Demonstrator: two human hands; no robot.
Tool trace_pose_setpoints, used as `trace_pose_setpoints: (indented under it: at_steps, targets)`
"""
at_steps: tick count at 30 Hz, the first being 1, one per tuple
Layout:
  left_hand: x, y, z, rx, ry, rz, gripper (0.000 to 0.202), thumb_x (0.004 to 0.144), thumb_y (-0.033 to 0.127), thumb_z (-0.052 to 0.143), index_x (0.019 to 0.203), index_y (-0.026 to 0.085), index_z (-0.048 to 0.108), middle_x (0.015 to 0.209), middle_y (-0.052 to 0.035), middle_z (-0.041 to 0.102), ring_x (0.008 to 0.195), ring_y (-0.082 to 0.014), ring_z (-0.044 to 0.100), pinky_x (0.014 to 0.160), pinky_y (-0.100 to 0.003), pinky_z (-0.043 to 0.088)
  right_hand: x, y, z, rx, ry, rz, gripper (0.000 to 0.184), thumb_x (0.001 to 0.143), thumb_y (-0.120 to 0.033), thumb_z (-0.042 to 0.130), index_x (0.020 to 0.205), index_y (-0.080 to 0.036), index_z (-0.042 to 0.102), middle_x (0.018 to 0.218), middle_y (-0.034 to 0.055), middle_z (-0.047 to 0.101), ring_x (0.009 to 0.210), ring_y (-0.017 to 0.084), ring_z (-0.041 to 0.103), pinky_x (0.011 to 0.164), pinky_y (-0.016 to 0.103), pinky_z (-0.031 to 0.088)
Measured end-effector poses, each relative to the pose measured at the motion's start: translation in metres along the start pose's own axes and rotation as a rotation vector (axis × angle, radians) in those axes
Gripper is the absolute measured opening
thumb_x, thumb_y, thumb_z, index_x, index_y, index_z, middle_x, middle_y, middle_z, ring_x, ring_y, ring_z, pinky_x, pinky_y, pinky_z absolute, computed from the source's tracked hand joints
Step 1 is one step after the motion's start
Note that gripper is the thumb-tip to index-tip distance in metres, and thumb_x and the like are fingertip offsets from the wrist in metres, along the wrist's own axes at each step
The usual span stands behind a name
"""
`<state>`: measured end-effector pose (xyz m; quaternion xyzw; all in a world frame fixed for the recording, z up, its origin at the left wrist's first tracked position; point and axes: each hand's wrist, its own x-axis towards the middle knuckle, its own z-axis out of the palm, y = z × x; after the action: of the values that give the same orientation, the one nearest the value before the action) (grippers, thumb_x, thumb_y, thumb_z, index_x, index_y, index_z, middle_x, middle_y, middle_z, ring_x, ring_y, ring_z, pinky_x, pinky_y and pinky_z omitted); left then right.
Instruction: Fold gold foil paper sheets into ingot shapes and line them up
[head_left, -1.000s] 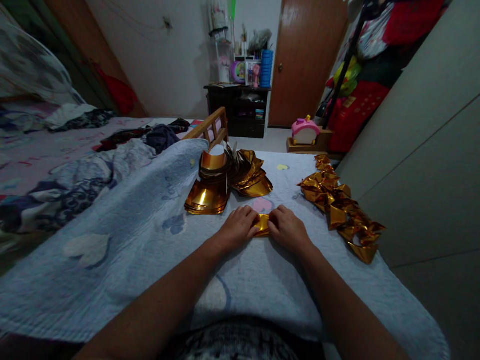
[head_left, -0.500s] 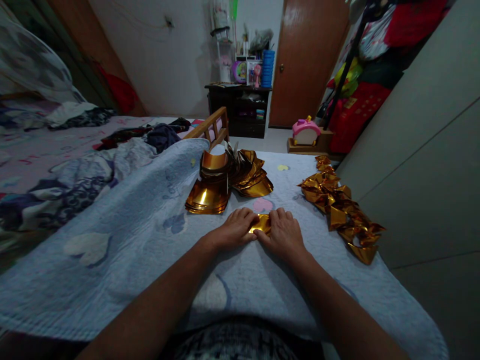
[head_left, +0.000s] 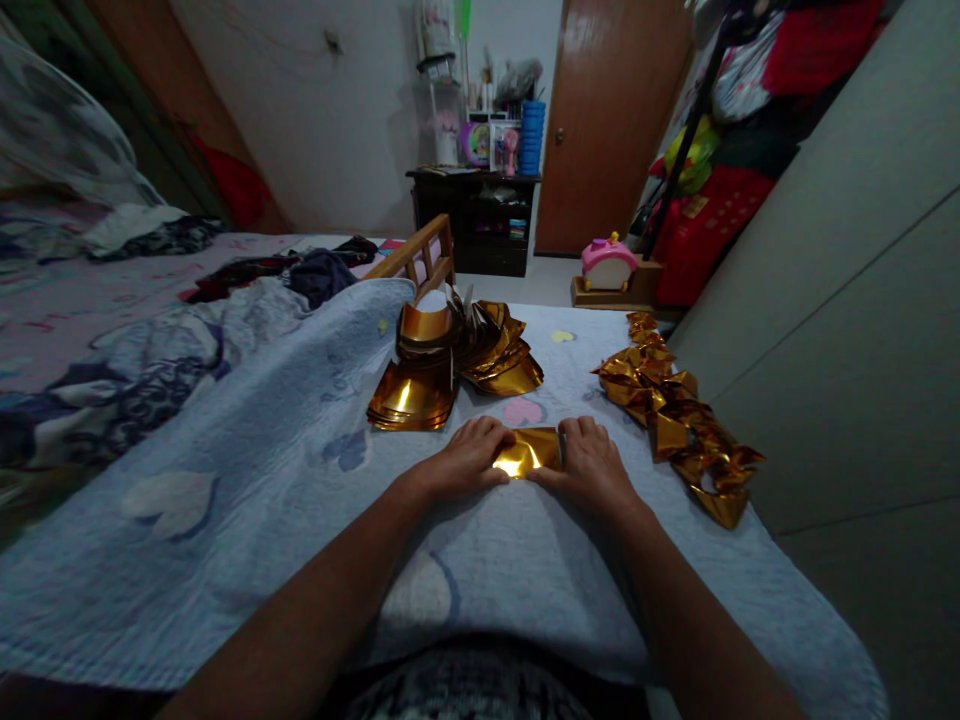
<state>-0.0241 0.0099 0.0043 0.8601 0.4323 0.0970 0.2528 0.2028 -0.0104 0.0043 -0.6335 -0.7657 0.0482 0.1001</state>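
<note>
A folded sheet of shiny gold foil paper (head_left: 531,450) lies low over the blue quilt, between my two hands. My left hand (head_left: 474,455) grips its left end, thumb below and fingers above. At the right end, my right hand (head_left: 592,465) has its thumb on the near edge and its fingers curled at the far corner. Beyond my hands, a fanned stack of gold foil sheets (head_left: 412,396) rests on the quilt, with more bent sheets (head_left: 506,365) beside it. Off to the right runs a row of folded gold foil pieces (head_left: 660,400).
The light blue quilt (head_left: 300,560) with heart shapes covers the surface. A wooden rail (head_left: 420,252) stands behind the stack, and a bed with clothes (head_left: 247,310) is at left. A pale panel (head_left: 847,300) borders the right side. A pink toy (head_left: 609,264) sits beyond the far edge.
My right hand has shifted right, away from my left hand, so more of the gold foil paper shows between them. My left hand has stayed nearly in place.
</note>
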Motion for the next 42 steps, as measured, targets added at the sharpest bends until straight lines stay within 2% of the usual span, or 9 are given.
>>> trace_pose_setpoints:
  at_steps: [9,13,17,21,26,32,37,42]
  targets:
    - [-0.003,0.003,-0.003,-0.017,-0.021,-0.010,0.042,0.085,0.028,0.066,0.124,0.024,0.052,0.130,-0.0082,0.051,0.122,-0.0269,0.045,0.107,-0.043,0.038,0.001,0.044,0.004,0.117,-0.037,0.055,0.063,0.066,-0.047,0.082,0.118,-0.021,0.056,0.118,0.0125,0.056,0.107,0.032,0.052,0.082,0.037,0.042]
    - [-0.004,0.000,-0.003,-0.024,-0.005,0.018,0.042,0.084,0.027,0.065,0.123,0.025,0.053,0.130,-0.0073,0.052,0.122,-0.0262,0.046,0.107,-0.042,0.039,0.001,0.056,-0.003,0.198,-0.028,-0.037,0.047,0.071,-0.032,0.074,0.113,-0.020,0.057,0.114,0.0110,0.056,0.107,0.029,0.052,0.087,0.037,0.043]
    - [-0.005,-0.004,-0.004,-0.055,-0.010,0.057,0.049,0.080,0.031,0.071,0.125,0.025,0.052,0.131,-0.0074,0.052,0.122,-0.0269,0.046,0.107,-0.043,0.039,0.002,0.041,-0.012,0.319,0.065,-0.109,0.024,0.075,-0.018,0.061,0.099,-0.020,0.057,0.106,0.0087,0.055,0.105,0.026,0.052,0.092,0.037,0.042]
    - [-0.006,-0.003,-0.003,-0.077,0.015,0.061,0.045,0.077,0.031,0.075,0.118,0.023,0.056,0.126,-0.0073,0.054,0.119,-0.0275,0.047,0.104,-0.042,0.040,0.002,0.008,-0.010,0.371,-0.029,-0.332,0.010,0.079,-0.020,0.065,0.086,-0.020,0.058,0.099,0.0059,0.058,0.096,0.023,0.050,0.087,0.034,0.040]
    - [-0.006,0.002,-0.002,-0.079,0.088,0.074,0.024,0.078,0.027,0.072,0.100,0.023,0.062,0.113,-0.0049,0.058,0.110,-0.0255,0.050,0.099,-0.039,0.041,0.003,-0.009,-0.001,0.312,-0.096,-0.401,0.012,0.086,-0.028,0.070,0.088,-0.018,0.065,0.095,0.0055,0.063,0.092,0.021,0.052,0.081,0.033,0.036]
    - [-0.004,0.006,0.003,0.022,0.185,0.160,0.007,0.082,0.020,0.067,0.089,0.021,0.069,0.102,-0.0061,0.063,0.103,-0.0241,0.054,0.094,-0.038,0.041,0.004,-0.006,0.001,0.308,-0.055,-0.433,0.011,0.090,-0.021,0.064,0.096,-0.022,0.074,0.099,0.0054,0.068,0.094,0.020,0.057,0.083,0.033,0.037]
    - [-0.003,0.002,0.006,0.010,0.195,0.187,0.008,0.090,0.022,0.063,0.091,0.020,0.071,0.098,-0.0071,0.069,0.096,-0.0226,0.059,0.088,-0.036,0.043,0.002,-0.013,0.006,0.319,0.001,-0.451,0.014,0.090,-0.017,0.063,0.099,-0.020,0.074,0.101,0.0075,0.068,0.097,0.021,0.059,0.086,0.033,0.039]
    - [-0.002,0.000,0.007,-0.008,0.196,0.188,0.005,0.090,0.022,0.065,0.092,0.021,0.070,0.098,-0.0058,0.071,0.093,-0.0216,0.061,0.087,-0.035,0.044,0.004,-0.020,0.009,0.309,0.008,-0.480,0.013,0.095,-0.026,0.062,0.097,-0.021,0.074,0.101,0.0074,0.069,0.097,0.021,0.059,0.086,0.034,0.039]
